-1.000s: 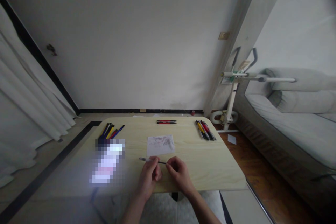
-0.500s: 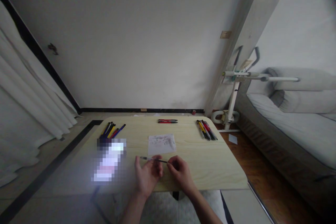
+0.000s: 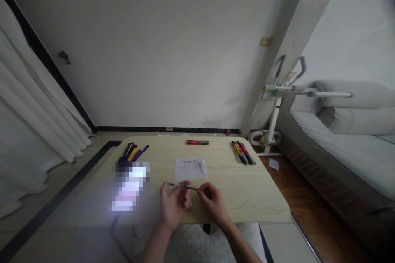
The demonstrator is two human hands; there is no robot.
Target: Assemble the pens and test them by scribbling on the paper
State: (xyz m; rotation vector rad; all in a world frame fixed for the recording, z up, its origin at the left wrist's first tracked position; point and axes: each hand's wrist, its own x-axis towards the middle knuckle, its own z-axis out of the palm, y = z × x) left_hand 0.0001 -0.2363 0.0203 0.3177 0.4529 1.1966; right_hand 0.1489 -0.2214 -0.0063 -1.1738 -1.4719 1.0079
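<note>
Both of my hands are over the near edge of a light wooden table (image 3: 253,197). My left hand (image 3: 174,205) holds a thin clear pen (image 3: 180,186) near its middle, thumb spread to the left, fingers curled round the barrel. My right hand (image 3: 212,203) pinches the pen's dark right end between thumb and fingers. The pen lies level, its tip pointing left. Just beyond it a small white paper slip (image 3: 190,169) with scribbles lies flat on the table.
A fan of coloured pens (image 3: 132,153) lies at the table's far left, above a blurred patch (image 3: 129,189). Two red pens (image 3: 197,142) lie at the far middle and a bundle of pens (image 3: 243,153) at the far right. A bed (image 3: 348,148) stands to the right.
My left thumb has opened out to the left while the fingers keep the pen. The pen and both hands have stayed in nearly the same place.
</note>
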